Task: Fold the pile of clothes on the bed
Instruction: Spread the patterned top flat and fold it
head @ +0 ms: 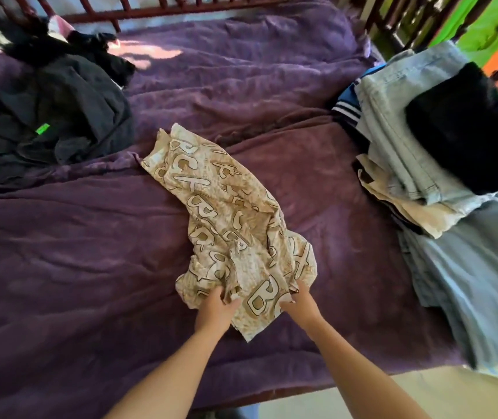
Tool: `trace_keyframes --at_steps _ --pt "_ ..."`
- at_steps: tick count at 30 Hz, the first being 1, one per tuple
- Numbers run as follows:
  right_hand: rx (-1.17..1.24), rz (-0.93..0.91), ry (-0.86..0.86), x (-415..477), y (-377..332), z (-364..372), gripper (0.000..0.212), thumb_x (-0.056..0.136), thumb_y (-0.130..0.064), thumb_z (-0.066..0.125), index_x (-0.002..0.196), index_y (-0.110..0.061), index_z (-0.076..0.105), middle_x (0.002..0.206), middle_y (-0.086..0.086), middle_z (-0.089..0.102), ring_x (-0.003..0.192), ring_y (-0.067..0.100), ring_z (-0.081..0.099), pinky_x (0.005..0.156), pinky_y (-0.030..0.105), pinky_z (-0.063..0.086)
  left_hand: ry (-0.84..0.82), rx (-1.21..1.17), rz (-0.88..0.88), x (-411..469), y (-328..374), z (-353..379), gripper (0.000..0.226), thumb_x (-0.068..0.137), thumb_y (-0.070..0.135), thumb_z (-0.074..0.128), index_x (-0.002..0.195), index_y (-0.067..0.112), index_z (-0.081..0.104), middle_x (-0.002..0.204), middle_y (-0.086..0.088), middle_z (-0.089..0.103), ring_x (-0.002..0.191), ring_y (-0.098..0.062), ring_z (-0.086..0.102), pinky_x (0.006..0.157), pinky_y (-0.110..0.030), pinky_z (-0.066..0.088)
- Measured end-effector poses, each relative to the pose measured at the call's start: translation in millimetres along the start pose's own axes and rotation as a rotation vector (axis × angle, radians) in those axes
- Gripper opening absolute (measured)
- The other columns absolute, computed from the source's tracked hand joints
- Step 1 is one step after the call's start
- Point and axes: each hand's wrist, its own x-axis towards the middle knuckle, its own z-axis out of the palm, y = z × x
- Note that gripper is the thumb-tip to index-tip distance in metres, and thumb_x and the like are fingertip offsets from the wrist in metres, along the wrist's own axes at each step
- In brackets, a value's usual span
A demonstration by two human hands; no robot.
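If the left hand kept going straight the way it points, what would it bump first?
The left hand grips the beige lettered cloth, whose bunched folds lie right ahead, so it would push into more cloth first. Past that, probably just the purple blanket.

Open purple blanket point(60, 252) between dark pile point(51, 116) and folded stack point(422, 152).

On purple-covered bed point(60, 267): 1 beige letter-print fabric garment point(229, 225), centre; 1 heap of dark crumpled clothes point(54, 116), far-left corner; 1 stack of folded clothes point(416, 152), right edge.
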Motion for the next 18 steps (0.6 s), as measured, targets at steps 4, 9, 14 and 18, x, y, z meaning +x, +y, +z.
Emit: trace_keyframes --at_steps 4,9,14,18 --pt "0.067 -0.03 -0.032 -1.6 -1.2 8.5 0.048 0.083 -0.005 0.06 0.129 -0.008 0.046 0.107 0.01 0.063 0.096 0.019 0.057 0.086 0.031 0.047 0.134 0.033 0.018 0.5 16.0 0.9 0.022 0.092 0.021 0.053 0.073 0.01 0.051 0.076 -0.005 0.057 0.078 -0.025 0.056 0.068 -0.032 0.042" --pt "0.214 -0.115 -0.005 -20.5 -22.5 8.6 0.022 0.09 -0.007 0.05 0.109 -0.008 0.06 0.068 0.001 0.057 0.062 0.014 0.052 0.062 0.021 0.044 0.353 -0.087 0.092 -10.3 21.1 -51.7 0.019 0.092 0.01 0.048 0.074 0.002 0.052 0.083 -0.016 0.059 0.085 -0.032 0.055 0.071 -0.037 0.039" --pt "0.189 -0.166 0.095 -28.7 -48.0 17.8 0.024 0.09 -0.007 0.043 0.067 -0.001 0.048 0.062 0.008 0.048 0.062 0.019 0.044 0.06 0.028 0.033 0.715 -0.335 0.078 -19.1 -2.9 -172.9 0.018 0.088 0.006 0.047 0.085 -0.007 0.059 0.08 -0.018 0.054 0.081 -0.036 0.053 0.066 -0.034 0.033" --pt "0.1 -0.177 0.121 -35.5 -65.4 38.0 0.028 0.088 -0.007 0.042 0.059 -0.01 0.04 0.059 0.005 0.043 0.052 0.013 0.035 0.049 0.027 0.027 0.944 -0.397 0.044 -26.5 -63.0 -268.7 0.029 0.085 0.012 0.047 0.095 -0.011 0.062 0.086 -0.022 0.059 0.082 -0.03 0.055 0.071 -0.039 0.04"
